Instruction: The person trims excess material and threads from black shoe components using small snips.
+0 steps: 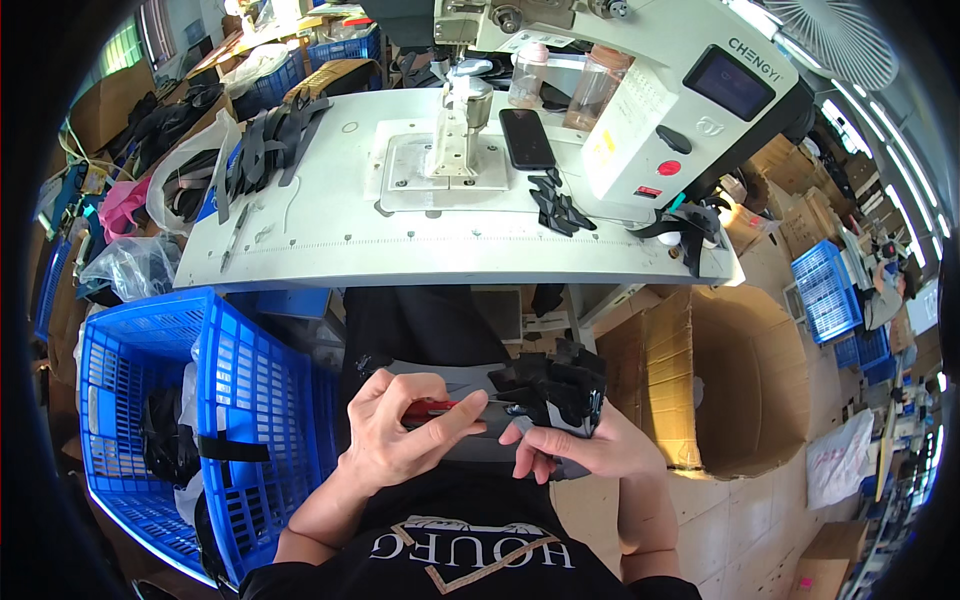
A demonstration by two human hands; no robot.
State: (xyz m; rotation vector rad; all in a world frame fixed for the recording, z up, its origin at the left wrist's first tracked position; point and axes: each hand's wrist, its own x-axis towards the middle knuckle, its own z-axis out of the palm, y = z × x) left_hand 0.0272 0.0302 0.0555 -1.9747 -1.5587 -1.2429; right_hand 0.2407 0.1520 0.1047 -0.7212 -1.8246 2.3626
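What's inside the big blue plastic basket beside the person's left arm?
Inside the blue plastic basket, shiny black plastic and crumpled white material show. Its right wall hides part of the inside, and whatever is underneath those things is covered.

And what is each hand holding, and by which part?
Left hand: a small red-handled tool, by its handle. Right hand: a bundle of flat black strap pieces, by its lower side.
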